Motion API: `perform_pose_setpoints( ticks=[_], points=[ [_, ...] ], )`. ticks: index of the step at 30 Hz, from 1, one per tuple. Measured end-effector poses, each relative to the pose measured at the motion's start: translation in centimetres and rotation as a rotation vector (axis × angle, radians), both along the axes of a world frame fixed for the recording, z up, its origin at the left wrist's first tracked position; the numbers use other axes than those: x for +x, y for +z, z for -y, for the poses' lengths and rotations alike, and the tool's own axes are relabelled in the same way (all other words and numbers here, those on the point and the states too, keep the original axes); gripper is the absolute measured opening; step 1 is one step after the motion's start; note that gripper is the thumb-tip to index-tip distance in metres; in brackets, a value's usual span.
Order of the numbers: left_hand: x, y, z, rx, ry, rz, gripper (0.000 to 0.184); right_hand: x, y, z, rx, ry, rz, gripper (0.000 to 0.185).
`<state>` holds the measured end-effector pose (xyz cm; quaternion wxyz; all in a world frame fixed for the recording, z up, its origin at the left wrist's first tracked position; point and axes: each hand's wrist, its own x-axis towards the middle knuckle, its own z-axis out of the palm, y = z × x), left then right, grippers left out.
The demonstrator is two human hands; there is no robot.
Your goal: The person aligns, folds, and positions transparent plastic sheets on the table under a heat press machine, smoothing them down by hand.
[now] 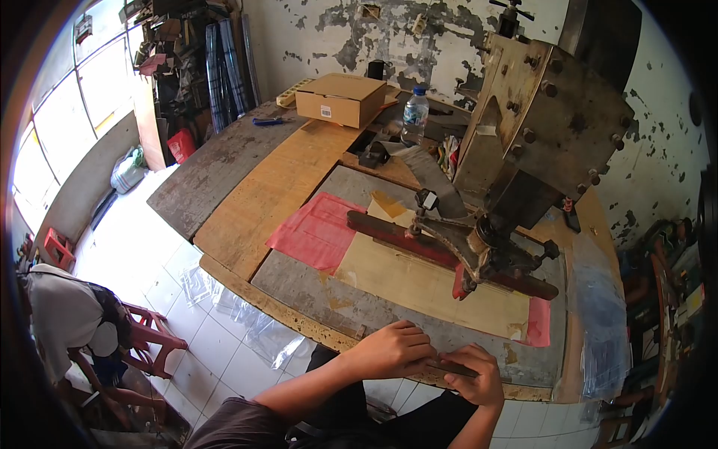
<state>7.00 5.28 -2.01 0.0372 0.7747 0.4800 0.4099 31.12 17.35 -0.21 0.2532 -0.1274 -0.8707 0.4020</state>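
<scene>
Both hands meet just over the table's front edge. My left hand (390,350) is closed, with its fingers curled round one end of a thin dark strip. The strip (452,367) runs across to my right hand (477,376), which pinches its other end between thumb and fingers. Beyond my hands a metal press (523,135) stands on the table, its long bar (389,230) above a cream sheet (404,288). Pink sheeting (318,232) lies at the left end of the cream sheet, and more pink shows at its right end.
A cardboard box (336,101), a water bottle (415,116) and a blue tool (268,121) are at the table's back. Clear plastic sheets (602,329) hang at the right edge. A person (67,314) is at the lower left, beside a red stool (153,337).
</scene>
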Motion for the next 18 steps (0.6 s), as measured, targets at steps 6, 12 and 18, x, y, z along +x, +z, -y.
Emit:
perform_pose_setpoints(
  ticks=[6,12,18],
  points=[
    [-0.07,-0.14,-0.01,-0.003,-0.003,-0.008,0.017,0.03,-0.12,0.01,0.000,-0.003,-0.002,0.036],
    [-0.10,-0.13,0.04,-0.009,-0.008,-0.004,0.017,-0.02,-0.05,0.01,0.005,-0.003,-0.004,0.036],
    [-0.12,-0.42,0.03,-0.008,-0.010,0.002,0.018,0.08,-0.22,-0.03,0.003,-0.004,0.006,0.036]
  ],
)
